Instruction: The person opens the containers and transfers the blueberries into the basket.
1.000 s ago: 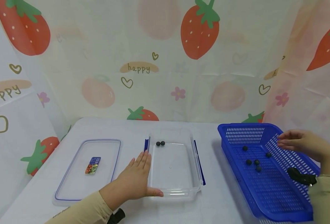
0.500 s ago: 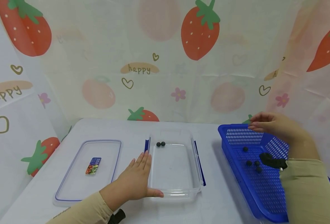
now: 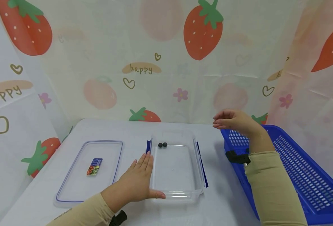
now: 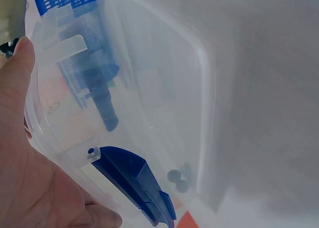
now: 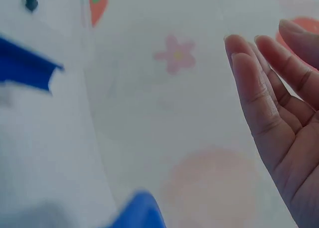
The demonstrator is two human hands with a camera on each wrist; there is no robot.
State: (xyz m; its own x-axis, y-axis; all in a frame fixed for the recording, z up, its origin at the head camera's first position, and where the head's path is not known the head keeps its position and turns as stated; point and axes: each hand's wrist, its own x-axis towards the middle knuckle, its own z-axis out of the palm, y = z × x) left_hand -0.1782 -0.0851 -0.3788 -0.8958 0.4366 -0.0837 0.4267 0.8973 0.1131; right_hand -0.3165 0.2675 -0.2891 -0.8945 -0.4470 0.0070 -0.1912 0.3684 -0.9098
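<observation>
A clear plastic box (image 3: 173,179) with blue side clips stands mid-table, two small black balls (image 3: 162,145) side by side at its far left end. My left hand (image 3: 135,183) lies against the box's left side with straight fingers, its thumb on the near rim. In the left wrist view, the palm (image 4: 30,183) is beside the clear wall and a blue clip (image 4: 132,178). Above the far left corner of the blue basket (image 3: 319,188), my right hand (image 3: 237,122) is raised. Its fingers (image 5: 254,93) are loosely bent, and nothing shows between them and the thumb.
To the left lies a clear lid (image 3: 79,185) with a blue seal and a small colourful label (image 3: 94,166). The perforated blue basket's inside is largely hidden behind the right sleeve (image 3: 274,188). A strawberry-patterned curtain (image 3: 200,91) stands behind the white table (image 3: 211,204).
My right hand has moved left from over the basket's right side to above its far left corner. The arm now covers the black balls in the basket. My left hand stays put.
</observation>
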